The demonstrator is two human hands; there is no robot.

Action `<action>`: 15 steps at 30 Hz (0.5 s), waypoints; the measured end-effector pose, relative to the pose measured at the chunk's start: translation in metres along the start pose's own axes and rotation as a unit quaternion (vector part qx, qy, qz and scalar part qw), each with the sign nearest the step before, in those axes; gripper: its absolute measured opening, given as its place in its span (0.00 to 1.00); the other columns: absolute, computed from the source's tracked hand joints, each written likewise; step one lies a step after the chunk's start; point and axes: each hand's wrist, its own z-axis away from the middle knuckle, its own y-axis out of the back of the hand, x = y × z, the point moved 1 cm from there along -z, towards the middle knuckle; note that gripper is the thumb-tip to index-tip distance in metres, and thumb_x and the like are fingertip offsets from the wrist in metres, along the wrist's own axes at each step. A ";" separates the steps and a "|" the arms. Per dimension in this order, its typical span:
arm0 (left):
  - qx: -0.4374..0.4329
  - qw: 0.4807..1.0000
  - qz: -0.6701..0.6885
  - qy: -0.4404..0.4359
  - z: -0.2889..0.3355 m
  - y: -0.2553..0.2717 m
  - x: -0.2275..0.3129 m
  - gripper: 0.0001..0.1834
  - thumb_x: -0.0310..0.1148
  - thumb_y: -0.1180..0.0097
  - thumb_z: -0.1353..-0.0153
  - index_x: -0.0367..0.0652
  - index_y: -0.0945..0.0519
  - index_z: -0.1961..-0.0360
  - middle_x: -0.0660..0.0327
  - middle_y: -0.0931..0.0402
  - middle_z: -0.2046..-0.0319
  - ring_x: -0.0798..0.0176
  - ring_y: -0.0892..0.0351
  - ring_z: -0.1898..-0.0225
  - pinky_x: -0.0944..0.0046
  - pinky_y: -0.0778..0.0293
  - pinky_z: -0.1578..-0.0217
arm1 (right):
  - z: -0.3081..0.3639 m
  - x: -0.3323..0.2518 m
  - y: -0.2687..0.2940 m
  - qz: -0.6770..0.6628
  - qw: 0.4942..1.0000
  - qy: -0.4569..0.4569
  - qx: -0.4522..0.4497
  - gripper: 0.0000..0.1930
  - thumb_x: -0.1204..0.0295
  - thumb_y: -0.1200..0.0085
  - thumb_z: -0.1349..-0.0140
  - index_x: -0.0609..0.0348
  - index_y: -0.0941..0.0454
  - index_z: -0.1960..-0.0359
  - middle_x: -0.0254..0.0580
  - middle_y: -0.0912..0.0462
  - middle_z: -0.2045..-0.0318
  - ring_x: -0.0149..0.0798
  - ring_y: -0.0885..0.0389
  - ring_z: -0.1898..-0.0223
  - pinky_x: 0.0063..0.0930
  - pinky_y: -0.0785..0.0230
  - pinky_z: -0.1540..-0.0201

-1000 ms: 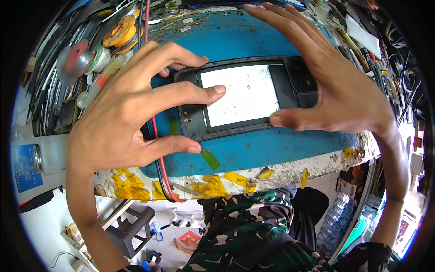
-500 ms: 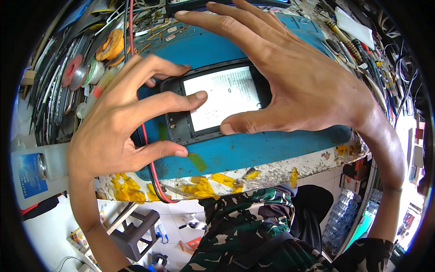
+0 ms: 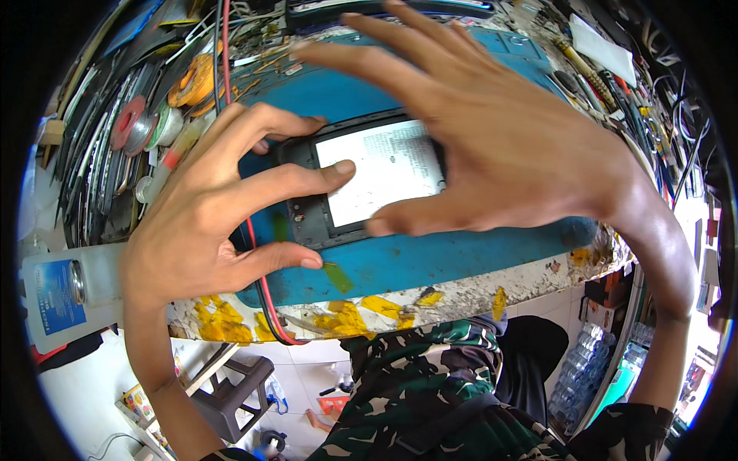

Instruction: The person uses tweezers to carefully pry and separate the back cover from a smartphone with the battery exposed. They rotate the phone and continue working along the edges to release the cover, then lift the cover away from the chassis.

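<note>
A black phone (image 3: 304, 223) with its back off lies on a blue mat (image 3: 461, 246). A white printed rectangle, which looks like its battery (image 3: 384, 173), fills the middle of the frame. My left hand (image 3: 207, 200) steadies the phone's left end: the index fingertip rests on the white battery, another finger reaches the far edge, and the thumb is at the near edge. Over the right end spreads my right hand (image 3: 507, 146), slightly blurred, fingers stretched apart and thumb tip at the phone's near edge. It hides the phone's right end.
Red and black cables (image 3: 261, 296) run beside my left hand. Solder spools (image 3: 138, 131) and many thin tools stand at the left; pens and tools (image 3: 600, 84) crowd the right. A translucent bottle (image 3: 73, 292) is by my left wrist. Yellow tape scraps (image 3: 338, 316) line the bench edge.
The right hand has shifted slightly at the phone's right end, its fingers now blurred by motion. My left hand keeps its place on the phone; the whole view has shifted a little.
</note>
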 end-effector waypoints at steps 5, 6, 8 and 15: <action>0.007 1.000 0.022 0.002 0.004 -0.004 -0.003 0.37 0.40 0.22 0.61 0.45 0.15 0.44 0.47 0.26 0.41 0.44 0.27 0.42 0.49 0.29 0.48 | -0.006 -0.001 0.004 -0.034 0.999 -0.023 0.012 0.59 0.27 0.55 0.39 0.50 0.71 0.20 0.79 0.67 0.25 0.81 0.72 0.25 0.83 0.66 0.29; 0.002 1.000 0.025 0.001 0.003 -0.003 -0.004 0.37 0.40 0.22 0.61 0.45 0.15 0.44 0.47 0.26 0.41 0.44 0.27 0.42 0.49 0.29 0.48 | -0.014 -0.003 0.000 -0.039 0.999 0.000 0.032 0.59 0.26 0.54 0.39 0.48 0.70 0.20 0.77 0.68 0.25 0.80 0.73 0.25 0.83 0.67 0.28; 0.000 1.000 0.023 0.003 0.002 -0.001 -0.002 0.37 0.39 0.22 0.61 0.45 0.15 0.44 0.47 0.26 0.41 0.44 0.27 0.42 0.50 0.29 0.47 | -0.022 -0.010 -0.011 -0.045 0.993 0.015 0.109 0.58 0.32 0.45 0.45 0.44 0.62 0.21 0.71 0.62 0.24 0.76 0.66 0.24 0.76 0.63 0.27; 0.027 0.999 0.018 0.009 0.002 -0.005 -0.001 0.38 0.42 0.21 0.62 0.49 0.15 0.43 0.48 0.27 0.40 0.45 0.26 0.44 0.50 0.27 0.47 | 0.014 -0.011 -0.004 -0.038 0.983 -0.080 0.160 0.58 0.51 0.24 0.55 0.42 0.48 0.22 0.58 0.46 0.24 0.65 0.52 0.23 0.62 0.54 0.23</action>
